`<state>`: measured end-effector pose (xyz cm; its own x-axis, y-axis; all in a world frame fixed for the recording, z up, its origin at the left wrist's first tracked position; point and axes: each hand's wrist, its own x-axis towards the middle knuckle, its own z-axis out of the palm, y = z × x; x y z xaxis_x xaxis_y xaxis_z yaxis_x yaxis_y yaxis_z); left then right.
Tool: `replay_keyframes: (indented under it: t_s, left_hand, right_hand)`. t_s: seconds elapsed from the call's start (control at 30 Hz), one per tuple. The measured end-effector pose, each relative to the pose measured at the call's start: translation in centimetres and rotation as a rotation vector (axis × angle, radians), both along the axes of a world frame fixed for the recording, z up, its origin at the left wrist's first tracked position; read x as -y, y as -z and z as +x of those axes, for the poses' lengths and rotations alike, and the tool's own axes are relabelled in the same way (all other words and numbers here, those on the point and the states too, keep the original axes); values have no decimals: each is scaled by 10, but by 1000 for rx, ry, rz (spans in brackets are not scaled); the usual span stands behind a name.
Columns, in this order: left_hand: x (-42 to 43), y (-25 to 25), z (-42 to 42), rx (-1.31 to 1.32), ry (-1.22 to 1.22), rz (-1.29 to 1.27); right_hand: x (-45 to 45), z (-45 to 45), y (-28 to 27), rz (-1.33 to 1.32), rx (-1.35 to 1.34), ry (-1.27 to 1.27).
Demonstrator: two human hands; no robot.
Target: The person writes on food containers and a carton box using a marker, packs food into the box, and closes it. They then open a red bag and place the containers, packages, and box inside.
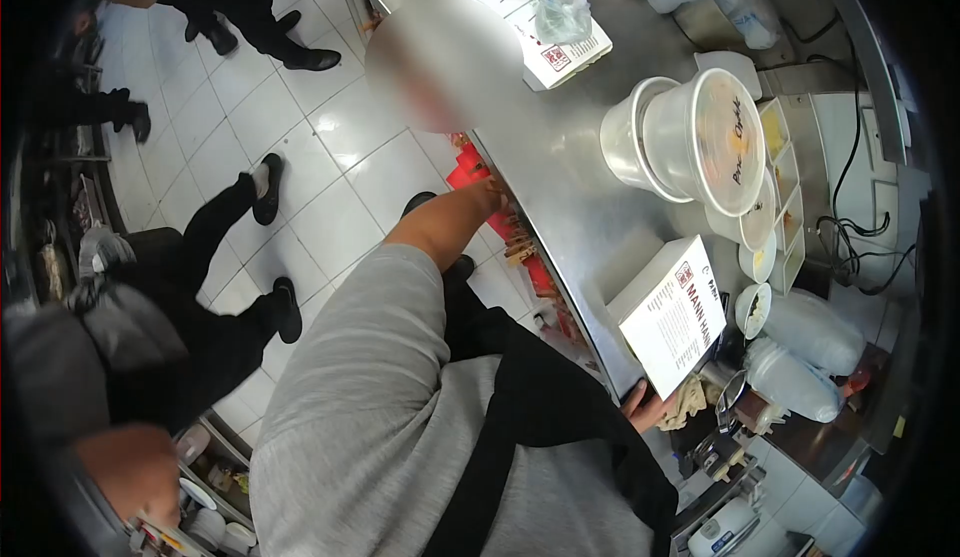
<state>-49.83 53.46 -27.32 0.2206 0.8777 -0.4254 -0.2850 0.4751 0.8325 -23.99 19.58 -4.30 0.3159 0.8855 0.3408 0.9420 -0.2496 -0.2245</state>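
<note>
My left hand (493, 195) reaches to the long edge of the steel counter (560, 182). The counter's edge hides its fingers, and red packets (470, 165) show on the shelf below, close to it. My right hand (646, 407) lies at the counter's near edge, fingers stretched out beside the lower corner of a white printed box (675, 317). Whether they touch the box is unclear. The box rests on the counter with its lettered face toward me. Farther along the counter are stacked round plastic tubs (710, 142), the top one lidded and marked by hand.
Flat white boxes (560, 52) with plastic bags on top lie at the counter's far end. A divided tray (790, 202), small bowls (754, 310) and stacked plastic containers (795, 377) line the back. Black cables hang there. Other people stand on the tiled floor (345, 147) to the left.
</note>
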Motion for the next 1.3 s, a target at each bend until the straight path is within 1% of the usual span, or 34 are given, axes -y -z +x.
replay_keyframes:
  t_s: [0.23, 0.4, 0.5, 0.63, 0.73, 0.83, 0.87, 0.9, 0.97, 1.0, 1.1, 1.2, 1.23, 1.3]
  left_hand:
    - [-5, -3, 1, -581, 260, 335]
    - [-16, -1, 1, -808, 405, 501]
    - [-17, 2, -4, -883, 478, 600]
    - [-4, 7, -19, -955, 596, 776]
    - [34, 6, -60, -975, 703, 1008]
    - [75, -13, -112, -943, 775, 1222]
    - [85, -21, -128, -935, 775, 1275]
    - [94, -28, -138, -930, 769, 1322]
    - [103, -38, -150, -974, 688, 1367]
    - [104, -37, -151, -1012, 648, 1374]
    - [108, -32, -139, -1061, 697, 1188]
    - [104, -38, -138, -1088, 778, 1189]
    - [106, -23, -136, -1123, 740, 1063]
    - [117, 30, -126, -1184, 664, 813]
  right_hand:
    - [-3, -6, -7, -15, 9, 2]
    - [0, -4, -4, -5, -42, 19]
    - [3, -2, -1, 0, -59, 20]
    - [3, -2, -2, -6, -12, 3]
    - [1, -2, -3, 9, -2, -12]
    - [4, 0, -2, -1, -6, -23]
    - [2, -1, -1, 38, -23, -44]
    - [0, -3, -3, 16, -30, -35]
    - [0, -2, -3, 5, -29, -33]
    - [1, -2, -2, 12, -33, -35]
    - [0, -4, -3, 31, -30, -42]
    - [0, -5, -3, 27, -26, -32]
    - [0, -5, -4, 21, -27, -31]
    - [-1, -5, -4, 11, -32, -27]
